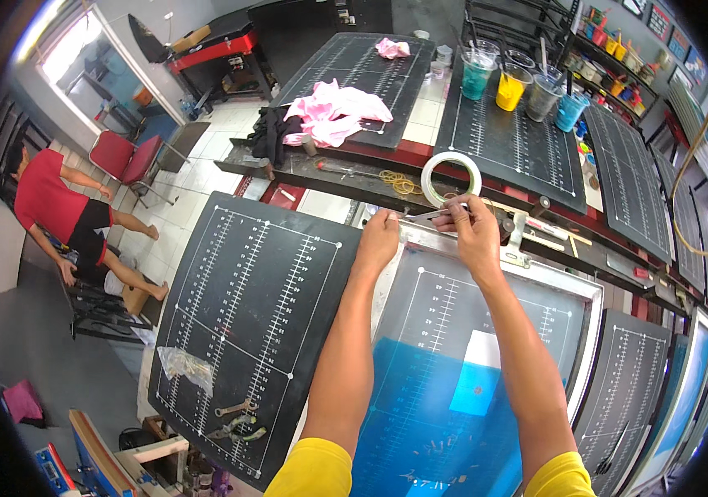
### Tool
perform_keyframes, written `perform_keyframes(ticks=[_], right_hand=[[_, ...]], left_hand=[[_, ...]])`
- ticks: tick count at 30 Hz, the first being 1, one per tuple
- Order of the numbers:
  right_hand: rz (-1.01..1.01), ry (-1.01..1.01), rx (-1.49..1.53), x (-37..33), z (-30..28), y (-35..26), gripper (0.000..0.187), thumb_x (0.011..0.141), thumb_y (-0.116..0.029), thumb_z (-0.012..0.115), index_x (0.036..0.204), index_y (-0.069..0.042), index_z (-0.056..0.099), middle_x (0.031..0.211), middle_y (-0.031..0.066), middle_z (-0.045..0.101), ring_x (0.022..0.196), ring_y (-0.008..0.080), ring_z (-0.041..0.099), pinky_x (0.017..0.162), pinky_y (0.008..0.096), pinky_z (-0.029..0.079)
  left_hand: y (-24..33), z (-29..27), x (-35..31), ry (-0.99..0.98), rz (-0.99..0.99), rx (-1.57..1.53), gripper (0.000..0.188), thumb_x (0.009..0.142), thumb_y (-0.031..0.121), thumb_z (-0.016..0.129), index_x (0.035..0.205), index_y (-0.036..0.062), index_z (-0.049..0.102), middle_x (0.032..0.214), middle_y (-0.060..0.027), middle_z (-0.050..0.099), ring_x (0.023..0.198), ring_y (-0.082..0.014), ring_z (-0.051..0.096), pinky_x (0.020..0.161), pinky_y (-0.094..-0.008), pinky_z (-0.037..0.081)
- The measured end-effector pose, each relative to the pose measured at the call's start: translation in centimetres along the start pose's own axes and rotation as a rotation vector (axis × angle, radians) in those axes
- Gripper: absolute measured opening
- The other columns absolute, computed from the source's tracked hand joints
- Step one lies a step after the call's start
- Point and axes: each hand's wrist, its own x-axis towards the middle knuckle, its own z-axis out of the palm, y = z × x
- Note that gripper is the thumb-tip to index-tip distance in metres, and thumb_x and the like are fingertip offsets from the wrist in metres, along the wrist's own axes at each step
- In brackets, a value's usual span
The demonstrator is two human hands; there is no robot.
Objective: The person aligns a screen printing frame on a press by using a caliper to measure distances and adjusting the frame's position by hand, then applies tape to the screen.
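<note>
Both my arms reach forward over a silk-screen frame (592,331) with an aluminium rim and mesh (403,373) that is partly blue. My left hand (379,238) is closed at the frame's far left corner; what its fingers pinch is too small to make out. At the far edge, my right hand (475,236) grips a slim grey metal tool (428,215) that looks like a wrench, pointing toward my left hand. A metal clamp (518,238) sits on the frame's far rim, right of my right hand. Just beyond my hands stands a white roll of tape (431,189).
On the black board (242,331) at left lie a wrench (236,407), pliers (238,429) and a plastic bag (185,369). Pink cloth (333,112) and several ink cups (511,87) rest on far boards. A person in red (51,195) bends at far left.
</note>
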Motion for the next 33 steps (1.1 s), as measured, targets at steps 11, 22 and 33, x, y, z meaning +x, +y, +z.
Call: perform_keyframes(ticks=[11,22,33], right_hand=[[0.046,0.000,0.077,-1.3,-0.6,1.7,0.014,0.102,-0.004,0.048,0.102,0.006,0.057,0.093,0.0138,0.066,0.084,0.0201,0.071,0.073,0.0290,0.060],[-0.082,-0.119,-0.077,-0.7,-0.7,1.5,0.011,0.100,-0.002,0.050,0.101,0.005,0.059,0.090,0.0125,0.065,0.083,0.0180,0.071,0.071,0.0290,0.058],[-0.297,-0.086,-0.340,-0.9,0.3,2.3,0.013,0.100,-0.003,0.046,0.095,0.001,0.056,0.081,0.0113,0.062,0.071,0.0176,0.066,0.066,0.0310,0.053]], left_hand=[[1.8,-0.7,-1.0,-0.017,0.039,0.049,0.035,0.098,0.021,0.043,0.110,-0.0044,0.064,0.107,-0.0255,0.067,0.105,-0.0377,0.063,0.092,-0.0420,0.046],[1.0,0.0,-0.5,-0.034,0.009,0.038,0.034,0.101,0.022,0.042,0.110,-0.0038,0.062,0.107,-0.0216,0.066,0.105,-0.0339,0.062,0.093,-0.0401,0.045],[-0.6,1.7,0.1,0.119,0.171,0.036,0.021,0.096,0.012,0.045,0.094,-0.0049,0.057,0.096,-0.0332,0.060,0.098,-0.0490,0.058,0.082,-0.0533,0.045]])
